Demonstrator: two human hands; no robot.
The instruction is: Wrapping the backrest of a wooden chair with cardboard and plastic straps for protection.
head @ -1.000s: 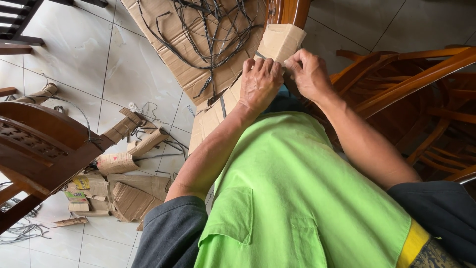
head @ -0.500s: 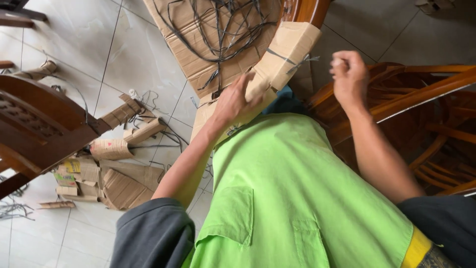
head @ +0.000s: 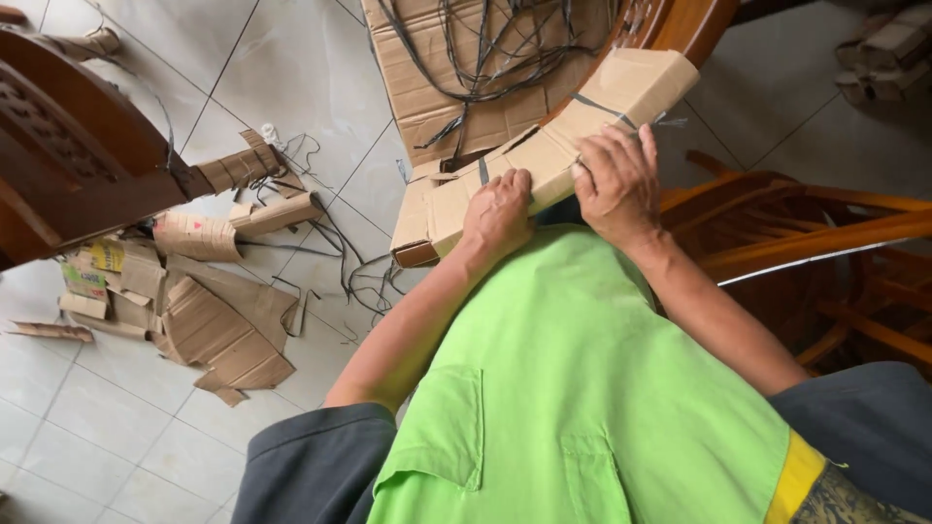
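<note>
A long piece of brown cardboard wrapping (head: pixel 621 92) covers a wooden chair part and is bound by thin dark straps. My left hand (head: pixel 497 212) presses on the lower stretch of this wrapping, fingers curled over its edge. My right hand (head: pixel 614 180) grips the same wrapping higher up, next to a strap. Both forearms reach out over my green shirt (head: pixel 573 388).
Wooden chairs (head: pixel 815 252) stand at the right, a dark wooden furniture piece (head: pixel 68 155) at the upper left. A flat cardboard sheet (head: pixel 437 87) with tangled black straps (head: pixel 485 49) lies on the tiled floor. Cardboard scraps (head: pixel 204 320) are scattered at the left.
My right hand, which was lifted away to the right half a second ago, has come back onto the cardboard wrapping. My left hand slid lower along it. The view shifted left.
</note>
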